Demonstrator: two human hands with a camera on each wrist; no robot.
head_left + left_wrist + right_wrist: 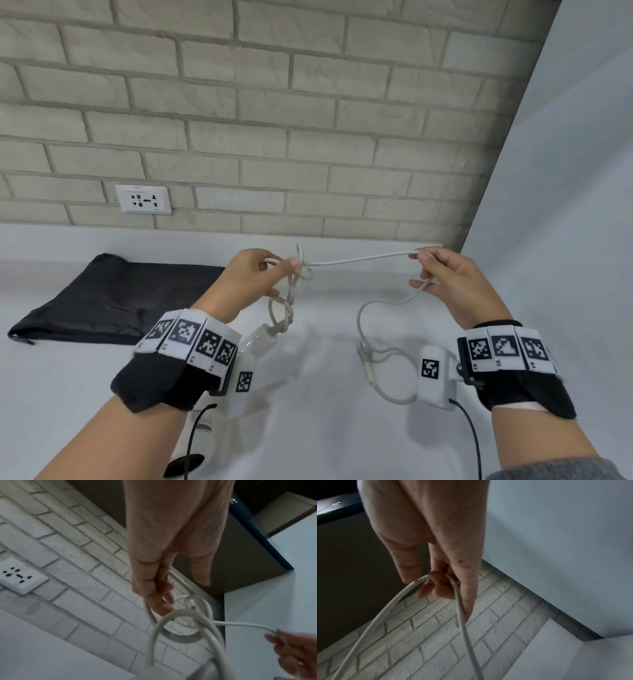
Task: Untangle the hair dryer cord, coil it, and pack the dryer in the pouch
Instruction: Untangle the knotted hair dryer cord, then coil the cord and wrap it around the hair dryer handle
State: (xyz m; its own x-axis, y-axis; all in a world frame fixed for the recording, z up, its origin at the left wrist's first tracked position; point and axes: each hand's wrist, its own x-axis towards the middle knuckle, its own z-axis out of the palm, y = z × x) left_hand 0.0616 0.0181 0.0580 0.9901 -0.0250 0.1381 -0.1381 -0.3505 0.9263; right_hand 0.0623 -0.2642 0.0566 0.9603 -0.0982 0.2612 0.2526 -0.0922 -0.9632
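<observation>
Both hands are raised above the white counter with the white cord (359, 259) stretched between them. My left hand (260, 274) pinches the cord beside a loose knot (303, 269); its fingers (159, 601) curl round the strand next to the tangle (187, 622). My right hand (442, 277) pinches the cord's other part, and its fingers (440, 584) curl round the cord (462, 622). Below the left hand the cord loops down to the white hair dryer (260, 339), mostly hidden behind my left wrist. More cord (370, 342) lies curled on the counter. The black pouch (113, 298) lies flat at the left.
A brick wall runs along the back with a white socket plate (143, 199) at the left. A pale wall (565, 171) closes the right side. The white counter (325, 428) stretches in front of me. Black cables (469, 431) hang from my wrist cameras.
</observation>
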